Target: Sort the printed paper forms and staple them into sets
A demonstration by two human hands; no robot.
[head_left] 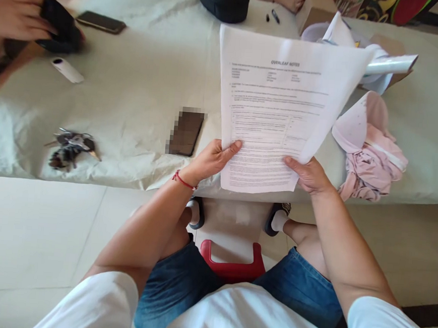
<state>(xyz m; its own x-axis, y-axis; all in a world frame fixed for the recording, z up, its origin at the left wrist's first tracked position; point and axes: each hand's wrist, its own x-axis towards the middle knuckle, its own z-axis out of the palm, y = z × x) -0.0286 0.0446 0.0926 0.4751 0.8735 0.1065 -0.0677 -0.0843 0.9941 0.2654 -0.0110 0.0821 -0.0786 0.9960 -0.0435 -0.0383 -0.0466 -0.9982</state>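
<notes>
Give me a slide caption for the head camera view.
Left hand and right hand hold printed paper headed "Overleaf Notes" at a covered table.

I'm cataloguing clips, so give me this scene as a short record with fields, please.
held item: printed paper, headed "OVERLEAF NOTES"
left hand: holds the paper's left edge, thumb on the front
right hand: holds its right edge, thumb on the front
nearest left: dark phone, partly pixelated
farther left: bunch of keys
nearest right: pink cloth item
beyond: black case
surface: covered table
</notes>
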